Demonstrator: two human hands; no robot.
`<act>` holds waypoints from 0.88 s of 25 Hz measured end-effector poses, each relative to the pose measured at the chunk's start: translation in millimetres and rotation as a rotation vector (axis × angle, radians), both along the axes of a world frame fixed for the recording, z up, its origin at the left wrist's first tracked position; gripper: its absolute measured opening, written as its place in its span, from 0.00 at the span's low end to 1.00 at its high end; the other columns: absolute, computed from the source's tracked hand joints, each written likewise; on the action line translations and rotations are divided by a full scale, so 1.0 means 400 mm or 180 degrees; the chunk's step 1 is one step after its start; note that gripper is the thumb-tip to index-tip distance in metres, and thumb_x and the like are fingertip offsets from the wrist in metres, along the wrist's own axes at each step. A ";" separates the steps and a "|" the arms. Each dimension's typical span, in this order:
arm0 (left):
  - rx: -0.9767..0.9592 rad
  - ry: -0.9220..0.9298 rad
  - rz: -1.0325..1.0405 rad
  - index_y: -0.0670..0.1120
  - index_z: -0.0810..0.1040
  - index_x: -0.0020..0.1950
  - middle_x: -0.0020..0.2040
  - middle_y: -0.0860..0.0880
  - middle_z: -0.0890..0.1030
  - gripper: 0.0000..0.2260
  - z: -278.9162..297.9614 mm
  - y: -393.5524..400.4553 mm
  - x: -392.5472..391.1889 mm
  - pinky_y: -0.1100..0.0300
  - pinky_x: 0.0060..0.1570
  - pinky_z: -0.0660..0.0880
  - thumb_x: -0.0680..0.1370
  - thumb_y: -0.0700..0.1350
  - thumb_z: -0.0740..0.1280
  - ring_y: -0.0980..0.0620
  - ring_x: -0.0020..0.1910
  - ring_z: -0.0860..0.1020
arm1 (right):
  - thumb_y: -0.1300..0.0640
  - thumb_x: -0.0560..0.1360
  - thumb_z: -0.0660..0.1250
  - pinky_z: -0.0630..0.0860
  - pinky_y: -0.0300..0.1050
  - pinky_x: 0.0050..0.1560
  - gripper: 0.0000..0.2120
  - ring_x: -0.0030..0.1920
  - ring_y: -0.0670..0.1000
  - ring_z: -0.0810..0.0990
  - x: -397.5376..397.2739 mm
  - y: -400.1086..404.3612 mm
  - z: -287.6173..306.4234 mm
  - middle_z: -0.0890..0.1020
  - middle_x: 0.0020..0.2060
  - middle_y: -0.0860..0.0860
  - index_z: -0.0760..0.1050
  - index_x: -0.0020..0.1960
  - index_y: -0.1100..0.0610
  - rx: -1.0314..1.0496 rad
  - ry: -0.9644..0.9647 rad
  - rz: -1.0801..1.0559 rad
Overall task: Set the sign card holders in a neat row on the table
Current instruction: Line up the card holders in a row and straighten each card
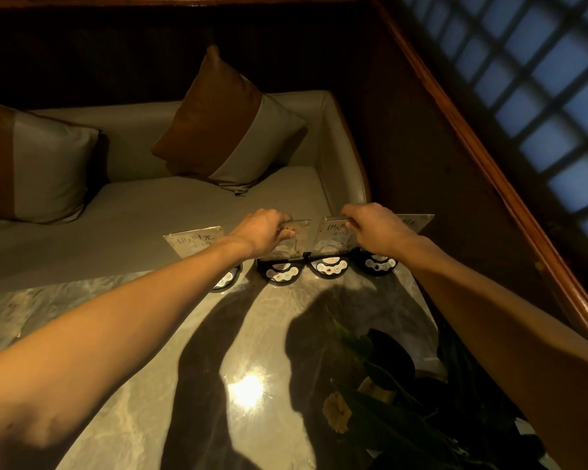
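Several sign card holders stand side by side along the far edge of the marble table [123, 334], each a clear acrylic card on a black half-round base. My left hand [263, 232] grips the top of the second holder [282, 271]. My right hand [375, 228] grips the top of the third holder [330, 264]. The leftmost holder [194, 244] shows printed characters, and my left forearm covers part of its base. The rightmost holder [381, 264] sits behind my right wrist, its card partly hidden.
A plant with dark leaves and a yellow flower [335, 412] sits on the table's near right. Beyond the table is a grey sofa [170, 205] with two brown-and-grey cushions [231, 123]. A wooden wall rail [489, 164] and a latticed window [550, 79] run along the right.
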State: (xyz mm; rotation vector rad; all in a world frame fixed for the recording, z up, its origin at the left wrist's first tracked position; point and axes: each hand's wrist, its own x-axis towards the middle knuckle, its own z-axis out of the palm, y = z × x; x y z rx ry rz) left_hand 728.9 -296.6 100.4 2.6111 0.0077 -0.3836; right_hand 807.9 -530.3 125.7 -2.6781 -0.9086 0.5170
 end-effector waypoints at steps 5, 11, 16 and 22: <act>-0.0013 -0.0044 0.0028 0.44 0.81 0.59 0.53 0.44 0.84 0.12 0.003 -0.014 -0.006 0.51 0.51 0.75 0.82 0.50 0.66 0.46 0.51 0.81 | 0.61 0.82 0.62 0.74 0.41 0.46 0.07 0.52 0.50 0.79 0.011 0.004 -0.007 0.81 0.54 0.53 0.75 0.58 0.55 -0.0126 0.0019 0.0039; 0.0063 -0.0044 -0.0015 0.45 0.80 0.57 0.50 0.44 0.84 0.11 -0.003 0.007 -0.013 0.52 0.48 0.75 0.82 0.51 0.66 0.44 0.50 0.81 | 0.62 0.79 0.66 0.82 0.51 0.52 0.09 0.51 0.52 0.81 0.014 -0.003 0.002 0.82 0.53 0.52 0.74 0.57 0.52 -0.0259 0.0063 0.0047; 0.0103 -0.0043 -0.0199 0.46 0.80 0.57 0.51 0.44 0.84 0.11 -0.001 0.008 -0.010 0.47 0.51 0.78 0.82 0.52 0.65 0.44 0.50 0.81 | 0.60 0.81 0.63 0.80 0.49 0.48 0.04 0.50 0.52 0.81 0.011 0.000 0.001 0.82 0.52 0.53 0.74 0.54 0.52 -0.0283 -0.0037 0.0036; 0.0116 -0.0092 -0.0177 0.46 0.80 0.59 0.53 0.44 0.85 0.12 -0.004 0.014 -0.013 0.49 0.51 0.77 0.82 0.52 0.65 0.43 0.52 0.82 | 0.58 0.82 0.63 0.77 0.45 0.45 0.07 0.48 0.50 0.80 0.011 -0.003 0.005 0.81 0.50 0.51 0.70 0.49 0.47 -0.0332 0.0039 0.0030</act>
